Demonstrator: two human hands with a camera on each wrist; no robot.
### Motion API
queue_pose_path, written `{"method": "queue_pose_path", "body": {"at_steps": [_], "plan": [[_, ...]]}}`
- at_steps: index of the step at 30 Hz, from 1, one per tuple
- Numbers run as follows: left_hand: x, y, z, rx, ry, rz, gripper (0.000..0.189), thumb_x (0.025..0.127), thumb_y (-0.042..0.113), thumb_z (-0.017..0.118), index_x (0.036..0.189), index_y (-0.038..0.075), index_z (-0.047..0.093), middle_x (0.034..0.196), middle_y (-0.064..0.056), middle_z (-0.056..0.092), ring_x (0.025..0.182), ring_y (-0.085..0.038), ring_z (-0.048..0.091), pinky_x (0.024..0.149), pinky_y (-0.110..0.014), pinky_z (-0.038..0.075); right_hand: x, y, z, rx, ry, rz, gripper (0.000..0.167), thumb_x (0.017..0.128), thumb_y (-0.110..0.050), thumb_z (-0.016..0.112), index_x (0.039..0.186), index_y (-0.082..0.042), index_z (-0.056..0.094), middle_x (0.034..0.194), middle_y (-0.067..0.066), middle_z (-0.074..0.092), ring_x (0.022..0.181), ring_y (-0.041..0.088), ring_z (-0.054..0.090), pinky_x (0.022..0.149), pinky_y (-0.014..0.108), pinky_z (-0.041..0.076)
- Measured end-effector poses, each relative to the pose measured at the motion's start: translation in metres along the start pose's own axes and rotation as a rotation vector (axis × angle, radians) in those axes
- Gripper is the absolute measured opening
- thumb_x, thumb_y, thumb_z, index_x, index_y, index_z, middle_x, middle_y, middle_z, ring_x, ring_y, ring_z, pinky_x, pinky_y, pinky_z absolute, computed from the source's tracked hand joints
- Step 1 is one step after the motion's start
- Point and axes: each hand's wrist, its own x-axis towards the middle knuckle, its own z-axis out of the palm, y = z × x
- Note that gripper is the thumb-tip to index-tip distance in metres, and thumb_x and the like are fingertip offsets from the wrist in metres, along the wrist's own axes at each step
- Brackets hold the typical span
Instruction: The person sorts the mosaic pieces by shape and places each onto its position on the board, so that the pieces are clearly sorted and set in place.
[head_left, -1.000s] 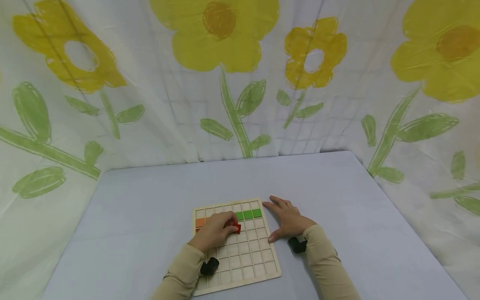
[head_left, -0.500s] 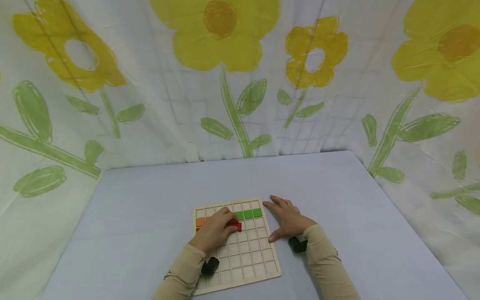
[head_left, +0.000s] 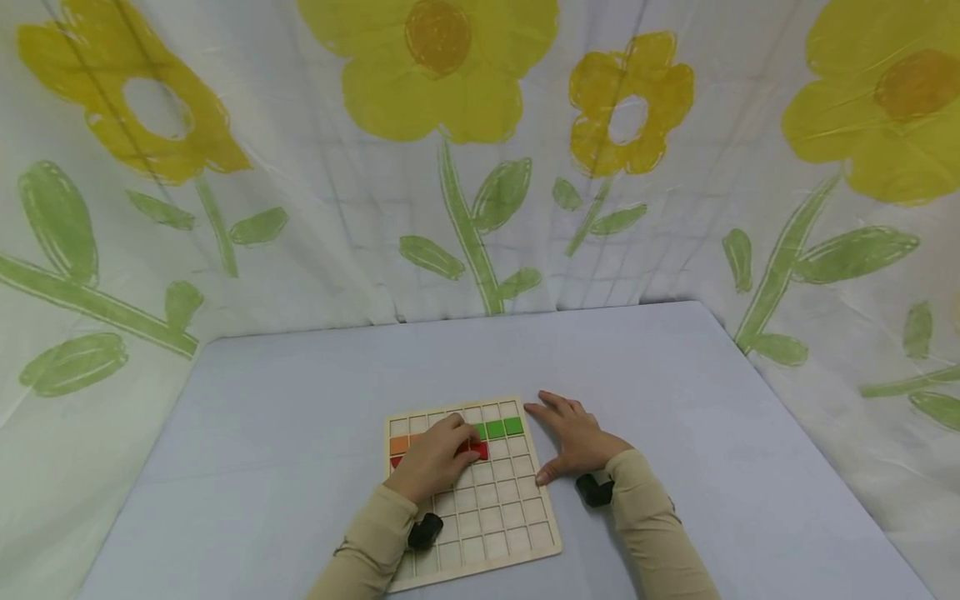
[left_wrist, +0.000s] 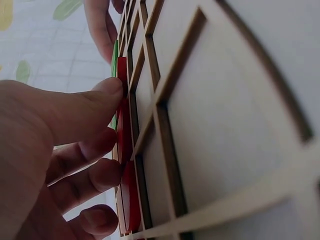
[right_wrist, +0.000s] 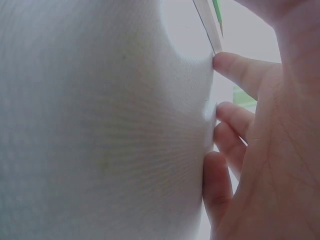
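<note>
A square wooden grid board (head_left: pixel 480 570) lies on the table at a slight slant. Over its upper left part is my left hand (head_left: pixel 431 462), thumb and fingers bent around a red tile (head_left: pixel 482 451) in the row below the green tiles (head_left: pixel 496 429). In the left wrist view the thumb (left_wrist: pixel 107 90) presses at this tile's edge, and the other fingertips lie close to more red tiles (left_wrist: pixel 131 200) along the same row. My right hand (head_left: pixel 576 440) rests spread beside the board's right edge, thumb and a fingertip right at its rim. It holds nothing.
Orange tiles (head_left: pixel 399 445) sit at the left of the green row, partly covered by the left hand. Black wrist cameras (head_left: pixel 425 531) are strapped to both wrists. A flower-printed curtain (head_left: pixel 337 208) hangs behind the table (head_left: pixel 300 400).
The red tile at my left thumb was tilted and now lies flat, a little farther right along its row. My left hand shifted slightly right with it; the right hand stayed still.
</note>
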Motion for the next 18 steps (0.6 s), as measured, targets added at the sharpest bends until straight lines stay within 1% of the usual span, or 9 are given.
{"method": "queue_pose_path", "body": {"at_steps": [4,7,9,11,13,15,18], "plan": [[0.0012,0.0013,0.0003,0.023,0.008,0.008,0.012,0.089,0.023,0.069,0.099,0.015,0.067,0.090,0.003,0.053,0.070,-0.007,0.044,0.059,-0.020,0.041,-0.0001,-0.0005,-0.0002,0.007,0.000,0.004,0.113,0.058,-0.058,0.083,0.150,-0.020,0.030,0.158,0.013,0.015,0.141,0.040,0.018,0.102,0.061,0.028],[0.0023,0.0018,0.0007,0.049,0.020,0.027,0.014,0.089,0.021,0.069,0.100,0.014,0.066,0.089,0.003,0.053,0.070,-0.007,0.044,0.059,-0.020,0.041,0.0002,-0.0003,0.0003,0.003,-0.002,0.007,0.113,0.058,-0.058,0.083,0.151,-0.021,0.030,0.158,0.012,0.015,0.141,0.040,0.017,0.102,0.061,0.028],[0.0029,0.0024,0.0009,0.064,0.025,0.034,0.020,0.088,0.019,0.070,0.106,0.012,0.064,0.089,0.002,0.053,0.070,-0.008,0.044,0.059,-0.022,0.041,0.0006,0.0000,0.0010,-0.003,-0.003,0.011,0.114,0.057,-0.059,0.083,0.151,-0.021,0.030,0.158,0.012,0.015,0.141,0.039,0.017,0.103,0.060,0.028],[0.0035,0.0032,0.0010,0.072,0.029,0.034,0.030,0.088,0.017,0.070,0.116,0.009,0.061,0.091,0.000,0.055,0.072,-0.011,0.047,0.060,-0.025,0.043,0.0010,0.0000,0.0014,-0.005,-0.002,0.016,0.114,0.057,-0.060,0.083,0.150,-0.022,0.030,0.158,0.011,0.015,0.141,0.039,0.018,0.103,0.060,0.028],[0.0040,0.0042,0.0011,0.083,0.035,0.021,0.040,0.089,0.016,0.068,0.125,0.006,0.055,0.099,-0.004,0.059,0.080,-0.015,0.056,0.066,-0.030,0.049,0.0012,0.0001,0.0017,-0.006,0.000,0.019,0.114,0.056,-0.060,0.083,0.150,-0.022,0.031,0.158,0.011,0.016,0.141,0.039,0.018,0.103,0.060,0.028],[0.0041,0.0047,0.0010,0.089,0.052,0.004,0.046,0.090,0.015,0.068,0.132,0.005,0.051,0.107,-0.008,0.061,0.090,-0.021,0.061,0.075,-0.035,0.053,0.0011,0.0001,0.0018,-0.004,0.001,0.021,0.115,0.056,-0.060,0.083,0.150,-0.022,0.031,0.158,0.011,0.016,0.141,0.039,0.018,0.103,0.060,0.028],[0.0024,0.0044,-0.0020,0.089,0.083,-0.017,0.047,0.091,0.011,0.065,0.135,0.005,0.047,0.104,-0.008,0.061,0.089,-0.020,0.060,0.078,-0.034,0.052,0.0010,0.0010,0.0018,-0.003,0.002,0.023,0.115,0.055,-0.061,0.083,0.150,-0.022,0.031,0.158,0.011,0.016,0.141,0.039,0.018,0.103,0.060,0.028]]}}
